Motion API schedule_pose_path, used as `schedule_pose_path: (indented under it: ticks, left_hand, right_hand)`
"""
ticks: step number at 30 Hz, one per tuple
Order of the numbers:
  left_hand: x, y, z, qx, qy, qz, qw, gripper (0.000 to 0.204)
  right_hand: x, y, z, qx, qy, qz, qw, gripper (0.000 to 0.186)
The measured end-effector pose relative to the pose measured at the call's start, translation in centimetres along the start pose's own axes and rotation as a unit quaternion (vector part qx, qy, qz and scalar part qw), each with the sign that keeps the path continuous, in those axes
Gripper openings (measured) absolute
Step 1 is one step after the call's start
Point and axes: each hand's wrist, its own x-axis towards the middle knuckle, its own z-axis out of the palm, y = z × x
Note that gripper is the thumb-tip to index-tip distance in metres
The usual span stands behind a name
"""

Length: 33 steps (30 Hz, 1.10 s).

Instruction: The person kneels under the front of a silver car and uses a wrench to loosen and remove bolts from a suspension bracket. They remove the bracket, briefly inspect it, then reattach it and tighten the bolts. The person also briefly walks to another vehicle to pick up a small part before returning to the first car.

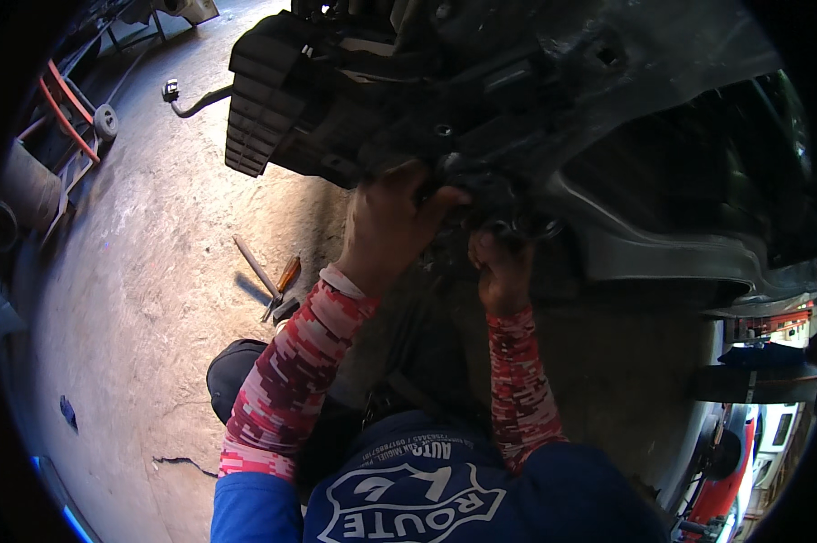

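Both of my hands reach up into the dark underside of a vehicle body. My left hand (392,222) is at the dark mechanical parts (445,131), its thumb stretched right and its fingers bent around something in shadow. Lower and to the right, my right hand (502,271) has its fingers curled beside a shiny round metal part (537,226). What either hand grips is too dark to make out. Left of them hangs a black ribbed plastic housing (262,100).
Tools with a wooden handle (256,264) and an orange handle (289,273) lie on the concrete floor (155,271). A grey body panel (662,258) curves along the right. A red-framed wheeled stand (67,113) is at far left, a tire (757,384) at far right.
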Motion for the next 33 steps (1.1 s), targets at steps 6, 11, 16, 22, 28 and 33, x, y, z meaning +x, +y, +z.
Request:
schedule_pose_path:
  ticks: [6,11,16,22,28,33]
  left_hand:
    - [0.0,0.6,0.1,0.029,-0.003,0.005,1.0,0.015]
    - [-0.1,0.9,0.3,0.016,0.018,-0.004,1.0,0.032]
    - [-0.4,1.1,0.5,0.076,0.005,-0.011,0.997,0.012]
    - [-0.5,1.3,0.5,0.034,-0.012,-0.014,0.999,0.01]
    - [-0.7,1.8,0.6,0.064,-0.025,-0.029,0.997,0.013]
    - [-1.0,3.0,1.1,0.021,-0.011,-0.034,0.999,0.013]
  right_hand:
    - [0.1,-0.7,0.3,-0.021,0.01,0.012,1.0,0.039]
    - [0.2,-1.1,0.2,-0.031,-0.006,0.001,0.999,0.039]
    - [0.0,-1.0,0.2,-0.08,0.012,0.005,0.997,0.037]
    - [0.0,-1.8,0.4,-0.041,0.015,0.019,0.999,0.029]
    - [0.1,-1.8,0.6,-0.042,0.017,0.002,0.999,0.026]
    - [-0.6,-0.8,0.6,0.031,0.051,0.051,0.997,0.031]
